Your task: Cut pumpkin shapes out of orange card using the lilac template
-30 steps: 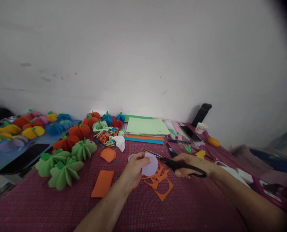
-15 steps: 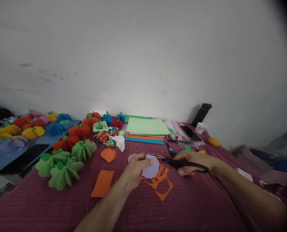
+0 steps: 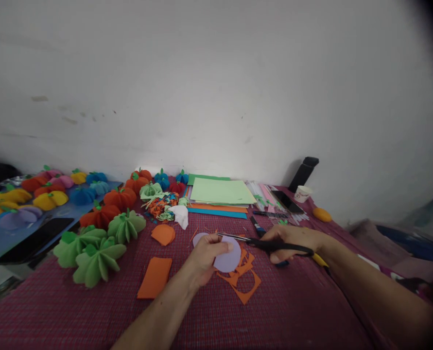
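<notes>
Between thumb and fingers, my left hand pinches a light purple paper circle. My right hand is closed around the black handles of a pair of scissors. The blades point left and lie along the circle's top edge, their tips close to my left fingers. Another light purple piece shows partly behind my left hand. Below and right of the circle lie orange paper offcuts with round holes. Orange half-round pieces and an orange folded stack rest left of my left hand.
Green paper pumpkins and orange ones stand at the left. Paper scraps are heaped near a stack of coloured sheets. A phone, a paper cup and a yellow object sit at the back right.
The scissors have shifted slightly down and closer to level, with my right hand moving a little. My left hand and the purple circle stay almost in place.
</notes>
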Demonstrator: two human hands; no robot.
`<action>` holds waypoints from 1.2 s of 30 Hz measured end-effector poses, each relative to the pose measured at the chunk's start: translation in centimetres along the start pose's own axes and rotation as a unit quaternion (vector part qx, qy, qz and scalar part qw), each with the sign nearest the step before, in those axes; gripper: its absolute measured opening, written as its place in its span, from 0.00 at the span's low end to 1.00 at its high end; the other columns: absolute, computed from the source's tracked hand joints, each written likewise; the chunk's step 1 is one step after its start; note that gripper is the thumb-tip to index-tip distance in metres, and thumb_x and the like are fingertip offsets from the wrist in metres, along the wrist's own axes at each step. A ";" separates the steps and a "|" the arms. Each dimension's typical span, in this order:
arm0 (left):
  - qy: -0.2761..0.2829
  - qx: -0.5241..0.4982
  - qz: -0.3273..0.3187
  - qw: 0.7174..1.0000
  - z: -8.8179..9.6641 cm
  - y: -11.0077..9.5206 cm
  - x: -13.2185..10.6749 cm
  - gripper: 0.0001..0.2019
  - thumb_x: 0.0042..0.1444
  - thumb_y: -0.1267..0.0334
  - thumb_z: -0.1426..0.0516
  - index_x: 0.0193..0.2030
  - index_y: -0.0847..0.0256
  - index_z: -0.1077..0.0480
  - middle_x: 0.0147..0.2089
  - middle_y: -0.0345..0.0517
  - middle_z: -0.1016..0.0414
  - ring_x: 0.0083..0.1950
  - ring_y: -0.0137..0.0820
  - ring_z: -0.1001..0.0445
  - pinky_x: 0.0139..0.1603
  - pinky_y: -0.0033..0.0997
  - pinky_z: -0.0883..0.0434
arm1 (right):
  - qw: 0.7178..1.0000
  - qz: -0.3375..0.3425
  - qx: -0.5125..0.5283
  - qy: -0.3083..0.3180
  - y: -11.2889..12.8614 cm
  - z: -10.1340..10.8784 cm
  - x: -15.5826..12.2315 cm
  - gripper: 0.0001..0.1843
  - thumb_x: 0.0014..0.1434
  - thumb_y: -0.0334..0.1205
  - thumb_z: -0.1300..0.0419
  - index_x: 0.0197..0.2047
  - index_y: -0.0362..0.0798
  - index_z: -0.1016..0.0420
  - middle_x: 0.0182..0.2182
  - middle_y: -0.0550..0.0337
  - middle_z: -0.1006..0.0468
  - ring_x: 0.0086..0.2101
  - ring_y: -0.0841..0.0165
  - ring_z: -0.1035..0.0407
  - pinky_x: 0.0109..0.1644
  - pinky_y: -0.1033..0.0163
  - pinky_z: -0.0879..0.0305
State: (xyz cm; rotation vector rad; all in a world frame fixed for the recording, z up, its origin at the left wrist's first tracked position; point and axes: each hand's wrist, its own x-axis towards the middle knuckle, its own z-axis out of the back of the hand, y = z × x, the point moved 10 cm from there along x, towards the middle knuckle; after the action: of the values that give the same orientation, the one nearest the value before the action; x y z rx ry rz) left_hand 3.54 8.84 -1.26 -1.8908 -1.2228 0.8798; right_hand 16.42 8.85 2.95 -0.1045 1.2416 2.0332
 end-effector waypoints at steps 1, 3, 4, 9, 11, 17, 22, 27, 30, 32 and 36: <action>0.003 0.002 0.001 1.000 0.0 0.0 0.0 0.09 0.31 0.65 0.36 0.21 0.69 0.27 0.18 0.44 0.29 0.18 0.24 0.34 0.21 0.24 0.42 | 1.000 0.003 -0.007 0.001 0.1 0.1 0.0 0.15 0.50 0.47 0.40 0.29 0.41 0.31 0.16 0.69 0.39 0.18 0.78 0.45 0.20 0.72 0.51; 0.005 0.004 0.006 1.000 -0.1 0.1 0.0 0.09 0.31 0.65 0.36 0.21 0.69 0.27 0.18 0.44 0.29 0.18 0.24 0.35 0.21 0.24 0.42 | 1.000 0.006 -0.020 0.001 0.1 0.1 -0.1 0.15 0.50 0.47 0.40 0.28 0.41 0.31 0.16 0.69 0.39 0.18 0.78 0.45 0.20 0.73 0.51; 0.006 0.004 0.006 1.000 0.0 0.1 0.0 0.09 0.31 0.65 0.36 0.21 0.69 0.28 0.18 0.44 0.29 0.18 0.24 0.34 0.21 0.24 0.42 | 1.000 0.005 -0.023 0.000 0.1 0.1 -0.1 0.15 0.50 0.47 0.40 0.28 0.41 0.31 0.16 0.69 0.39 0.18 0.78 0.45 0.19 0.73 0.52; -0.008 0.020 -0.019 1.000 0.5 -0.1 0.2 0.09 0.34 0.65 0.36 0.22 0.67 0.29 0.19 0.41 0.30 0.19 0.23 0.35 0.22 0.24 0.41 | 0.998 -0.020 0.040 -0.051 -1.4 1.0 0.0 0.17 0.51 0.50 0.41 0.28 0.42 0.33 0.17 0.68 0.36 0.17 0.78 0.42 0.19 0.73 0.46; -0.017 0.035 -0.044 0.998 0.8 -0.4 0.3 0.09 0.36 0.65 0.37 0.20 0.66 0.31 0.19 0.39 0.31 0.19 0.22 0.36 0.22 0.23 0.42 | 0.993 -0.020 0.077 -0.088 -2.1 1.6 0.2 0.18 0.51 0.51 0.41 0.30 0.42 0.34 0.18 0.67 0.35 0.18 0.78 0.41 0.21 0.73 0.43; -0.058 0.042 -0.114 0.991 1.9 -1.5 0.7 0.09 0.39 0.63 0.37 0.21 0.66 0.32 0.19 0.38 0.32 0.20 0.22 0.36 0.23 0.22 0.40 | 0.979 -0.058 -0.034 -0.195 -3.8 1.3 1.6 0.23 0.48 0.51 0.40 0.43 0.45 0.36 0.24 0.63 0.30 0.21 0.74 0.37 0.22 0.70 0.43; -0.088 -0.033 -0.103 0.990 3.2 -1.2 1.6 0.11 0.39 0.63 0.36 0.29 0.67 0.27 0.25 0.43 0.27 0.25 0.25 0.31 0.29 0.25 0.35 | 0.914 -0.108 -0.243 -0.305 -4.2 0.7 3.3 0.15 0.49 0.41 0.42 0.40 0.43 0.34 0.31 0.51 0.25 0.31 0.65 0.31 0.29 0.67 0.44; -0.120 -0.105 -0.064 0.985 4.4 -0.1 2.2 0.13 0.34 0.65 0.34 0.29 0.67 0.28 0.29 0.46 0.24 0.29 0.28 0.28 0.31 0.27 0.33 | 0.920 -0.097 -0.252 -0.284 -3.6 -0.3 4.5 0.12 0.47 0.39 0.42 0.37 0.45 0.30 0.31 0.53 0.23 0.31 0.64 0.30 0.29 0.66 0.46; -0.137 -0.110 -0.053 0.983 4.9 0.2 2.3 0.13 0.34 0.66 0.34 0.29 0.67 0.28 0.28 0.45 0.24 0.29 0.28 0.28 0.31 0.27 0.33 | 0.917 -0.081 -0.252 -0.299 -2.0 0.0 4.4 0.11 0.52 0.43 0.45 0.32 0.45 0.27 0.30 0.53 0.24 0.32 0.63 0.31 0.32 0.65 0.45; -0.137 -0.107 -0.057 0.983 4.9 0.2 2.2 0.12 0.34 0.66 0.35 0.28 0.67 0.28 0.27 0.45 0.25 0.28 0.28 0.28 0.30 0.26 0.34 | 0.926 -0.033 -0.191 -0.323 -0.3 0.0 4.7 0.17 0.57 0.48 0.50 0.33 0.46 0.27 0.29 0.56 0.24 0.30 0.67 0.32 0.31 0.66 0.44; -0.114 -0.088 -0.056 0.988 4.1 0.3 2.2 0.12 0.34 0.66 0.34 0.27 0.67 0.28 0.25 0.43 0.26 0.26 0.26 0.29 0.29 0.25 0.35 | 0.930 0.065 0.033 -0.361 1.2 -0.5 6.3 0.20 0.54 0.54 0.47 0.32 0.44 0.27 0.26 0.60 0.26 0.26 0.71 0.35 0.27 0.69 0.44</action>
State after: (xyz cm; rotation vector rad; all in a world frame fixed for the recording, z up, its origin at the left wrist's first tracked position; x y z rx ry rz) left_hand 0.94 11.63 -4.00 -1.8744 -1.5741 0.9747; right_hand 10.96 11.54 0.90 0.7157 0.8476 1.8633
